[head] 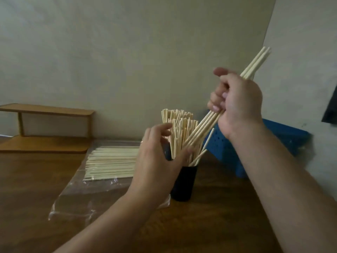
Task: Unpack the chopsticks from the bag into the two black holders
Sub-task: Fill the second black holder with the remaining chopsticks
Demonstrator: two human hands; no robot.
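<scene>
A black holder (185, 183) stands on the wooden table, packed with pale upright chopsticks (179, 128). A second black holder (167, 152) shows only as a dark sliver behind my left hand. My left hand (156, 161) curls its fingers and thumb around the standing chopsticks just above the rim. My right hand (235, 103) grips a slanted bundle of chopsticks (255, 64), whose lower ends reach down into the front holder. A clear plastic bag (87, 196) lies flat at the left, with several chopsticks (111, 163) still lying on it.
A low wooden shelf (45, 125) stands at the back left against the wall. A blue perforated bin (273, 141) sits behind my right arm. A dark object (331, 106) hangs at the right edge. Bare wooden table (209, 225) stretches in front.
</scene>
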